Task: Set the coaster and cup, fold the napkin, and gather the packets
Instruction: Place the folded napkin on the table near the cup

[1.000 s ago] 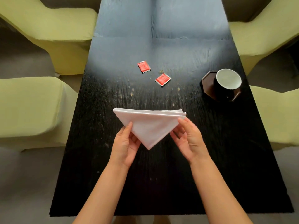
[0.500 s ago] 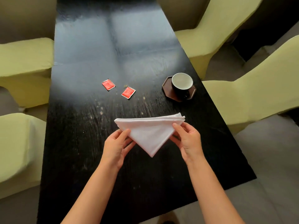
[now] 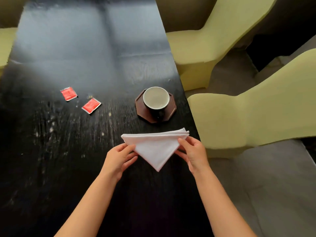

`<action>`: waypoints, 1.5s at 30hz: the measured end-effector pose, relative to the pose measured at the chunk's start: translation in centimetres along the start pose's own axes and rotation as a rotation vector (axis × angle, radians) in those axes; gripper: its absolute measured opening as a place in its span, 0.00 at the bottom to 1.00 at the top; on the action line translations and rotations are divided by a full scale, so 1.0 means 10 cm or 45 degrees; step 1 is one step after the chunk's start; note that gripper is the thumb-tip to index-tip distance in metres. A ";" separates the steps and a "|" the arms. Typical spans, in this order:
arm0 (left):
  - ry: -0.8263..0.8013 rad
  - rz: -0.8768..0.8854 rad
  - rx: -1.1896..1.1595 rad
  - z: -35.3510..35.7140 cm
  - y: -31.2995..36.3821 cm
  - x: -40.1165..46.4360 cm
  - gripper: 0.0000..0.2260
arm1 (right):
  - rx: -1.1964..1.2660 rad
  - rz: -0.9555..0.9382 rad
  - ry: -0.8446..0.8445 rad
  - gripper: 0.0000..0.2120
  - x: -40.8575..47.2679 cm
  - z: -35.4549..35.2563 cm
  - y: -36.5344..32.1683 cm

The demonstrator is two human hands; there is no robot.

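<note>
A long black table [image 3: 95,53] with a worn, speckled wood grain fills most of the view, and its far half catches a pale sheen of light. Yellow-green upholstered chairs [image 3: 239,117] stand along its right edge, and the corner of another chair [image 3: 5,43] shows at the left edge of the picture. Grey floor [image 3: 266,189] lies beyond the table's near right corner.

The white napkin [image 3: 154,147] is folded into a layered triangle, its long edge facing away from the person and its point toward them. It sits close to the right edge of the table, just nearer the person than the cup, and whether it rests on the tabletop or is lifted slightly cannot be told. The left hand [image 3: 119,159] pinches the napkin's left slanted edge between thumb and curled fingers. The right hand [image 3: 194,152] grips the right slanted edge near the stacked corner, with the thumb on top and the fingers tucked beneath.

A dark brown octagonal coaster [image 3: 171,110] lies beyond the napkin near the right table edge. A dark cup [image 3: 156,100] with a pale inside stands upright on it.

Two red packets [image 3: 68,93] lie flat on the tabletop to the left of the cup, near each other but apart; the second packet [image 3: 91,105] is the nearer to the cup.
</note>
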State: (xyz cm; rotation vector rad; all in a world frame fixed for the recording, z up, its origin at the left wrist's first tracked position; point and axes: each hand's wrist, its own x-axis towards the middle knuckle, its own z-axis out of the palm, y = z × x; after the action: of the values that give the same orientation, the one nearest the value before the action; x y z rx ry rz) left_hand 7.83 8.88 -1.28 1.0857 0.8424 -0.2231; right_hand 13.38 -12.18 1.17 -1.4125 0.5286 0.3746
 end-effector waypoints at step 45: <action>-0.067 0.525 2.233 0.73 -0.81 0.28 0.27 | -2.296 -0.720 -0.341 0.27 0.59 -0.36 0.54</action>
State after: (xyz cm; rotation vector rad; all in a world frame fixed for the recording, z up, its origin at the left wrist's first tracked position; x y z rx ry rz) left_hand 8.89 -0.52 -7.31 2.8108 0.1609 -0.6820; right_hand 14.88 -15.37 -6.83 -3.0254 -0.7222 0.5763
